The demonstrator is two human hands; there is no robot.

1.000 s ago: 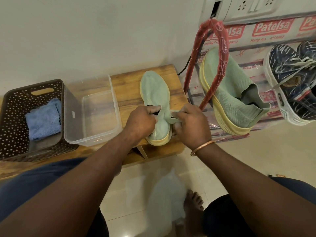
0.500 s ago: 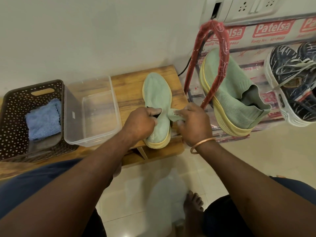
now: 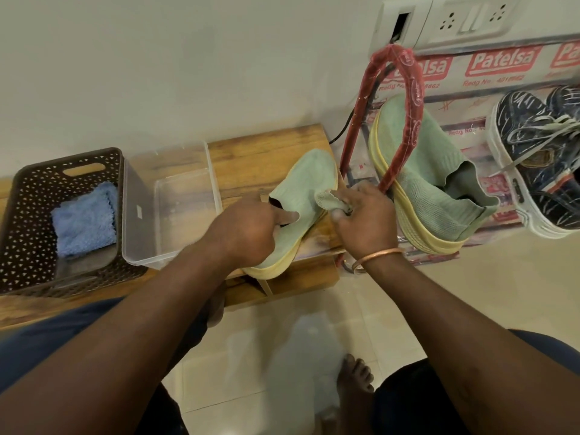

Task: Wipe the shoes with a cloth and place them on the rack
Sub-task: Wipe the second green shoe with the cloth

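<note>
Shoes of pale green knit are split between two places: one lies on the wooden bench [image 3: 266, 152], its mate [image 3: 439, 196] leans on the rack [image 3: 411, 98] to the right, next to a dark laced pair [image 3: 539, 152]. The bench shoe [image 3: 307, 196] rests sole down, its long axis running from near left to far right, toe toward the rack and wall, heel at the bench's near edge. Both hands work at its opening. The left hand [image 3: 244, 230] covers the heel, fingers [image 3: 285, 216] curled, with one poked into the mouth; it seems to steady the shoe there. The right hand [image 3: 367, 221] pinches what looks like a flap of the knit collar between curled fingers [image 3: 342, 211] and draws it toward the rack, probably to spread the mouth or get a carrying hold. On the left, a clear box [image 3: 175, 199] sits beside a brown basket [image 3: 18, 215] with the blue cloth [image 3: 83, 219] folded inside, well apart from both hands. With the cloth out of hand and the toe aimed at the rack, I judge this shoe is about to join its mate.
</note>
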